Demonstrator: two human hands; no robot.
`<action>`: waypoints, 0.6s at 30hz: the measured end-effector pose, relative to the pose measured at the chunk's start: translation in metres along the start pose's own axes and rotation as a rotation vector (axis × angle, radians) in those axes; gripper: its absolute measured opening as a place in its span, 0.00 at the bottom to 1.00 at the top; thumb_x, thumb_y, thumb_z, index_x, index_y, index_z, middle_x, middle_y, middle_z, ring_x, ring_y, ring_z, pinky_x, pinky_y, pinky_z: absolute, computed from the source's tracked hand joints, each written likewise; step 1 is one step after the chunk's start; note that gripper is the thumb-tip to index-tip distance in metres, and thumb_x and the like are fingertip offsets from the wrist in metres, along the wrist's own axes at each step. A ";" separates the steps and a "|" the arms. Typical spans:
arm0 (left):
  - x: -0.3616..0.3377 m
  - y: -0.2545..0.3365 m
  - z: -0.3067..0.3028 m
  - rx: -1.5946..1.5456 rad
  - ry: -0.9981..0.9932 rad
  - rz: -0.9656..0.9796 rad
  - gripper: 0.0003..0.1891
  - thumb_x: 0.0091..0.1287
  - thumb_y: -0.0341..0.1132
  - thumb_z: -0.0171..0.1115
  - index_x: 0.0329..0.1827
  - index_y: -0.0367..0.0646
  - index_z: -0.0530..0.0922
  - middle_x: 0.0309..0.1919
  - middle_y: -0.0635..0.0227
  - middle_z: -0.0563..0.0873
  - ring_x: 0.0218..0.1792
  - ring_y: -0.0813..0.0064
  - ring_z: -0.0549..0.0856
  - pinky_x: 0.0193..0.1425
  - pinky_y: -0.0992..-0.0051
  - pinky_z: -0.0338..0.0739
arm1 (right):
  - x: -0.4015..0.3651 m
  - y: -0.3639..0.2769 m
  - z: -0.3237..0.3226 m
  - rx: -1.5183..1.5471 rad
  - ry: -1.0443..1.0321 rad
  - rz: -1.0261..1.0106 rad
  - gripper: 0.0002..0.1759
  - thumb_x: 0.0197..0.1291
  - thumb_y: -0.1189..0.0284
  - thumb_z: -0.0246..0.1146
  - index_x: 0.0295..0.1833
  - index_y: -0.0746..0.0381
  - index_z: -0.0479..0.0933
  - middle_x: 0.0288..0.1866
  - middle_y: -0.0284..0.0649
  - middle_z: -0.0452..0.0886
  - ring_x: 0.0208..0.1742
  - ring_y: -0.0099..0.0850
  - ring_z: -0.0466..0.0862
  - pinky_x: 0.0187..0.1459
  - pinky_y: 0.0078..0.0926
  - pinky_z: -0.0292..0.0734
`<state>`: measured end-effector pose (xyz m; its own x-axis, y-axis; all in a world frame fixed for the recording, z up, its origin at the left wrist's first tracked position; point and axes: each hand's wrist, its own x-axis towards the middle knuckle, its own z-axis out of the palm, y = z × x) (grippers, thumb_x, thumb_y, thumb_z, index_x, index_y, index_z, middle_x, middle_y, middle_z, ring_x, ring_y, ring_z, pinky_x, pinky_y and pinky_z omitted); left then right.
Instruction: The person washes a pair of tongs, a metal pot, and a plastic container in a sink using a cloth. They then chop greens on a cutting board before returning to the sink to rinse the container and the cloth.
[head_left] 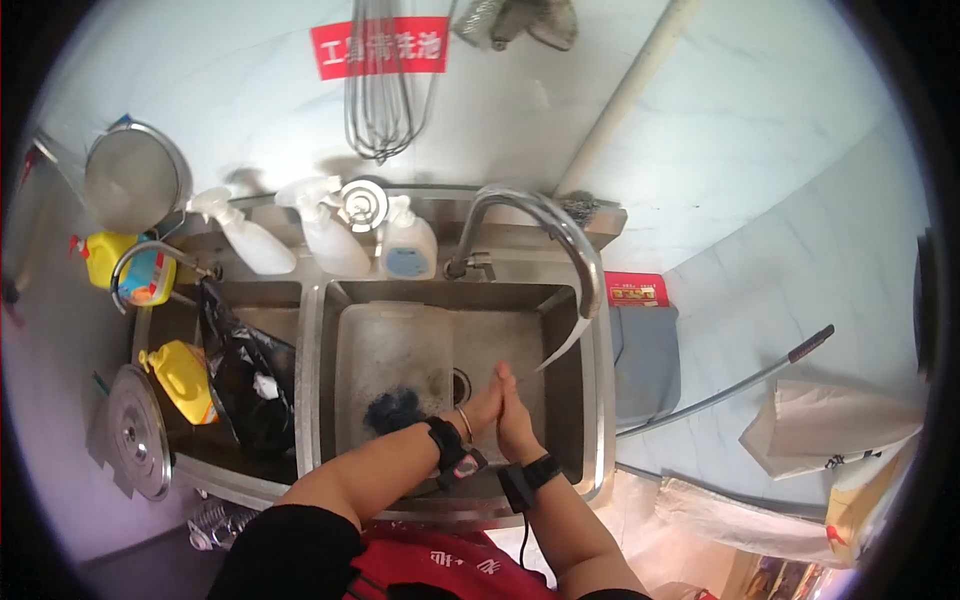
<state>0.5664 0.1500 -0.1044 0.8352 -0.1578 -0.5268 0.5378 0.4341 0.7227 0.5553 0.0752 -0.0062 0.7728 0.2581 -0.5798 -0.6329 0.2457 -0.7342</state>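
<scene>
My left hand (484,408) and my right hand (514,418) meet palm to palm over the right sink basin (555,435). Their fingers look stretched out, and I see nothing held between them. A stream of water (561,349) falls from the curved faucet (578,238) just beyond my fingertips. Behind my hands, the round drain (460,386) is partly covered. A dark blue scrubbing pad or cloth (393,410) lies on a translucent tray (350,345) in the basin, left of my hands.
Spray bottles (335,240) and a pump bottle (409,243) line the sink's back ledge. The left basin holds a yellow jug (184,380) and a black plastic bag (250,375). A whisk (382,110) hangs on the wall. A long-handled tool (735,382) leans at the right.
</scene>
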 end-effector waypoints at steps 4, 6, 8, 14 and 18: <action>0.000 0.008 -0.049 0.393 -0.007 0.175 0.31 0.71 0.49 0.45 0.71 0.39 0.58 0.71 0.50 0.59 0.73 0.62 0.55 0.74 0.70 0.48 | 0.018 0.016 -0.019 -0.669 -0.303 -0.232 0.32 0.70 0.57 0.46 0.72 0.63 0.55 0.75 0.45 0.53 0.74 0.37 0.55 0.71 0.30 0.49; -0.019 0.017 -0.057 0.487 0.034 0.211 0.28 0.70 0.47 0.45 0.68 0.39 0.62 0.68 0.49 0.63 0.71 0.59 0.60 0.73 0.70 0.52 | 0.032 0.007 -0.027 -0.882 -0.219 -0.221 0.29 0.66 0.67 0.53 0.70 0.66 0.59 0.72 0.46 0.61 0.70 0.36 0.63 0.68 0.29 0.57; -0.044 0.030 -0.067 0.589 0.091 0.233 0.26 0.70 0.46 0.46 0.66 0.39 0.66 0.66 0.48 0.67 0.68 0.57 0.65 0.71 0.71 0.56 | 0.069 0.005 -0.033 -0.859 -0.051 -0.381 0.30 0.61 0.71 0.58 0.68 0.65 0.62 0.68 0.47 0.66 0.67 0.37 0.68 0.65 0.30 0.62; -0.163 0.040 -0.103 0.791 0.232 0.312 0.18 0.69 0.39 0.51 0.59 0.43 0.75 0.57 0.57 0.78 0.57 0.66 0.76 0.64 0.70 0.67 | 0.142 -0.048 0.013 -0.977 0.109 -0.646 0.29 0.62 0.74 0.57 0.69 0.59 0.62 0.61 0.50 0.73 0.52 0.37 0.77 0.57 0.31 0.69; -0.243 0.036 -0.135 0.442 0.325 0.157 0.18 0.65 0.41 0.56 0.54 0.43 0.78 0.46 0.58 0.84 0.46 0.68 0.83 0.52 0.73 0.75 | 0.227 -0.036 -0.018 -0.664 -0.061 -0.914 0.23 0.71 0.62 0.48 0.64 0.65 0.68 0.59 0.40 0.77 0.59 0.29 0.76 0.55 0.25 0.71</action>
<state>0.3674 0.3237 -0.0110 0.8683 0.1895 -0.4583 0.4656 0.0066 0.8850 0.7541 0.1084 -0.1176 0.9177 0.2864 0.2752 0.3324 -0.1746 -0.9268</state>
